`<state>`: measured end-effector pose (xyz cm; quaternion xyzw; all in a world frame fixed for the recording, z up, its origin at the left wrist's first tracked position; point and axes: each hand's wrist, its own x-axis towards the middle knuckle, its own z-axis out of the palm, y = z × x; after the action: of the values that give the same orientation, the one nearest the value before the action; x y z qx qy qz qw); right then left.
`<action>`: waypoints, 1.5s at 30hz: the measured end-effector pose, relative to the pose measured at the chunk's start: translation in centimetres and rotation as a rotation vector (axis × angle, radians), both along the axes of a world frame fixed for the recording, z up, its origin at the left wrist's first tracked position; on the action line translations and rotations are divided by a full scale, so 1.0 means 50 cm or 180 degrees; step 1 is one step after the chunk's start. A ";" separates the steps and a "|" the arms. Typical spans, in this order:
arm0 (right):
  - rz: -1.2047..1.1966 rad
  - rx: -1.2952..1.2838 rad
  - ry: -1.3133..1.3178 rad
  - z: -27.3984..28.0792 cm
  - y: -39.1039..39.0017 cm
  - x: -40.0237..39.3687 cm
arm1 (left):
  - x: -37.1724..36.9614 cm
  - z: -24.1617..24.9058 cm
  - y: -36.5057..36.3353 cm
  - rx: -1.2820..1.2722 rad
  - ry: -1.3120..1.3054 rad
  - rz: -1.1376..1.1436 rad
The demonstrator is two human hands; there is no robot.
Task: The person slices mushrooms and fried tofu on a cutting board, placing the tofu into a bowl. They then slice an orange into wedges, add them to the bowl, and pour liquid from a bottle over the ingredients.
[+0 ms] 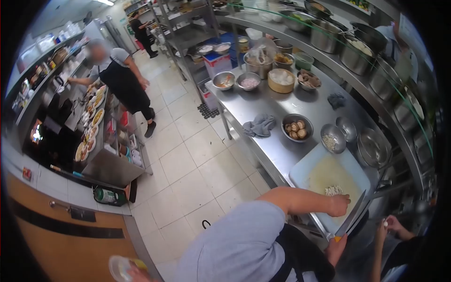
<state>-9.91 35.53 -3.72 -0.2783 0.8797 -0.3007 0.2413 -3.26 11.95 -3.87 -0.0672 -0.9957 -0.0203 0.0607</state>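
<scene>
My left hand (339, 205) rests low over the white cutting board (304, 162), its fingers curled. Whatever those fingers hold, if anything, is hidden. Right beside it lies a small pile of finely cut whitish pieces (333, 190). At the board's near right corner, my right hand (336, 249) is wrapped round the handle of a kitchen knife (353, 214). The blade points away along the board's right side. Just beyond the board stand a metal bowl with chopped pale bits (334, 139) and a bowl of round brownish mushrooms or similar pieces (297, 128).
Filled bowls (248, 82) and a grey cloth (260, 125) sit on the steel table (324, 110). A shelf of pots (325, 35) overhangs it. A co-worker's hands (392, 224) hold something small and white. Another person's hand (137, 272) holds a plastic container (118, 268). One person (123, 75) stands by plated food.
</scene>
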 end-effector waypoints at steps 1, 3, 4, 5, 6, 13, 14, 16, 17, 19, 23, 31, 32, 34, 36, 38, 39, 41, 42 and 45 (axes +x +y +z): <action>-0.0148 0.0040 -0.0151 0.011 -0.010 0.002 | 0.013 0.021 0.002 0.0011 0.0020 0.0070; -0.0250 0.0087 -0.0308 0.009 -0.015 -0.007 | 0.014 0.023 0.014 0.0025 0.0034 0.0186; -0.0162 0.0095 -0.0163 0.000 -0.014 -0.020 | 0.002 0.013 0.020 0.0100 0.0056 0.0329; -0.0111 0.0094 -0.0090 -0.023 -0.009 -0.038 | -0.010 0.007 0.025 0.0175 0.0080 0.0458; -0.0060 0.0092 -0.0016 -0.046 -0.004 -0.056 | -0.019 0.002 0.026 0.0167 0.0081 0.0486; -0.0081 -0.0138 -0.0071 0.013 -0.011 -0.023 | -0.047 0.015 0.042 0.0469 -0.0155 0.1147; -0.0132 0.0000 -0.0343 0.052 -0.020 -0.002 | -0.050 0.021 0.041 0.0521 -0.0302 0.1168; -0.0099 -0.0079 -0.0387 0.014 -0.013 -0.032 | -0.058 0.018 0.036 0.0551 -0.0220 0.1181; -0.0071 -0.0154 -0.0434 -0.010 -0.007 -0.051 | -0.061 0.015 0.033 0.0583 -0.0143 0.1189; -0.0172 -0.0138 -0.0371 0.003 -0.014 -0.038 | -0.063 0.003 0.029 0.0543 -0.0133 0.1097; -0.0245 -0.0074 -0.0239 0.029 -0.032 -0.016 | -0.071 -0.040 0.029 0.0560 0.0116 0.1010; -0.0242 -0.0194 -0.0366 0.032 -0.046 -0.018 | -0.051 0.012 0.003 0.0241 -0.0168 0.0553; -0.0242 -0.0267 -0.0352 0.035 -0.042 -0.018 | -0.044 0.030 -0.003 0.0195 -0.0210 0.0547; -0.0289 -0.0242 -0.0311 0.025 -0.037 -0.018 | -0.033 0.051 -0.034 0.0301 -0.0092 0.0666; -0.0304 -0.0202 -0.0282 0.014 -0.032 -0.016 | -0.011 0.067 -0.073 0.0418 0.0013 0.0820; -0.0213 -0.0072 -0.0228 0.008 -0.037 -0.020 | 0.011 0.074 -0.118 0.0575 0.0050 0.1086; -0.0186 -0.0068 -0.0218 0.002 -0.036 -0.024 | 0.015 0.063 -0.127 0.0580 0.0063 0.1112; -0.0025 -0.0104 -0.0170 -0.020 -0.042 -0.034 | 0.018 0.034 -0.162 0.1506 -0.0206 0.1562; 0.0035 -0.0125 -0.0145 -0.028 -0.049 -0.036 | 0.024 0.023 -0.169 0.1508 -0.0177 0.1581; 0.0208 -0.0263 -0.0112 -0.030 -0.060 -0.040 | 0.029 -0.005 -0.166 0.1616 -0.0415 0.1486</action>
<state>-11.90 32.52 -5.22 -0.3112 0.8526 -0.3336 0.2548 -1.79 3.66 -4.12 0.1809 -0.9492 -0.2571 0.0149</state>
